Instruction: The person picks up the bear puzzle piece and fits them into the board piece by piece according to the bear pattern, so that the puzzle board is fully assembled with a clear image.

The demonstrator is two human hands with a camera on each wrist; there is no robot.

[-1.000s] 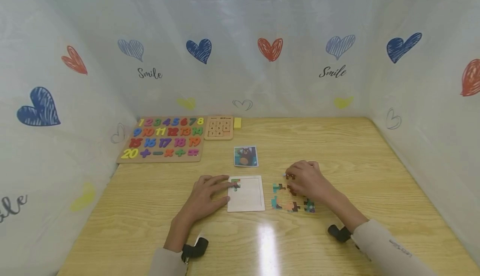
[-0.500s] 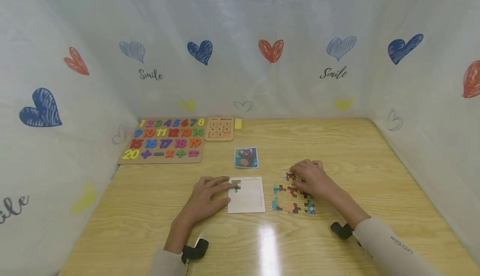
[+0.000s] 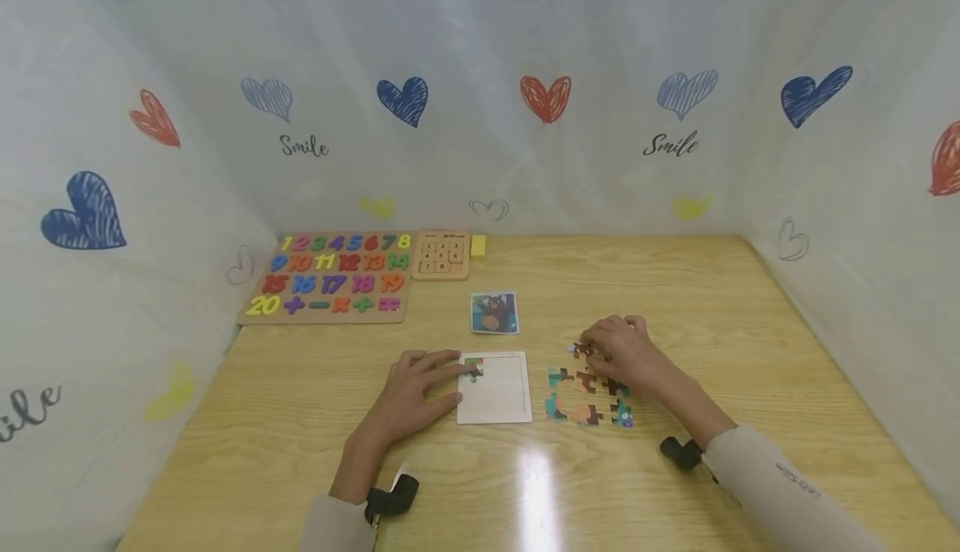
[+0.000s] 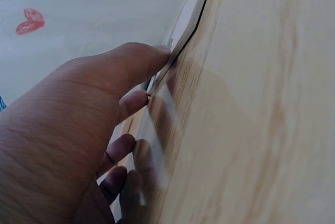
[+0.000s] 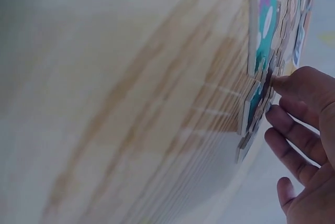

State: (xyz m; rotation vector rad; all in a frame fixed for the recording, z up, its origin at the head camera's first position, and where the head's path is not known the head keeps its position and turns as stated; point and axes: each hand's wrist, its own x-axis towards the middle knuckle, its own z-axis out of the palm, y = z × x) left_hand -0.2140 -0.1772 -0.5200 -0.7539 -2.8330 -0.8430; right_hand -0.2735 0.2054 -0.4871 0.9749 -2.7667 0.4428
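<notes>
A white square puzzle board (image 3: 493, 398) lies on the table, with one green-and-brown jigsaw piece (image 3: 474, 368) in its upper left corner. My left hand (image 3: 411, 395) rests at the board's left edge, fingers fairly straight, with thumb and fingertips touching it in the left wrist view. Right of the board, several jigsaw pieces (image 3: 588, 414) in brown, teal and peach lie in rough rows. My right hand (image 3: 627, 355) is over the upper right pieces, covering some. In the right wrist view its thumb touches a dark piece (image 5: 268, 81) while the other fingers are loosely bent.
Behind the board lies a bear picture card (image 3: 495, 313). A colourful number board (image 3: 330, 278) stands at the back left, beside a wooden sliding number puzzle (image 3: 440, 256) and a yellow block (image 3: 478, 246). White curtains with hearts (image 3: 545, 100) surround the table.
My right hand has drawn slightly right and back from the upper pieces, uncovering more of them; in the last half second it barely moves. The left hand stays at the board.
</notes>
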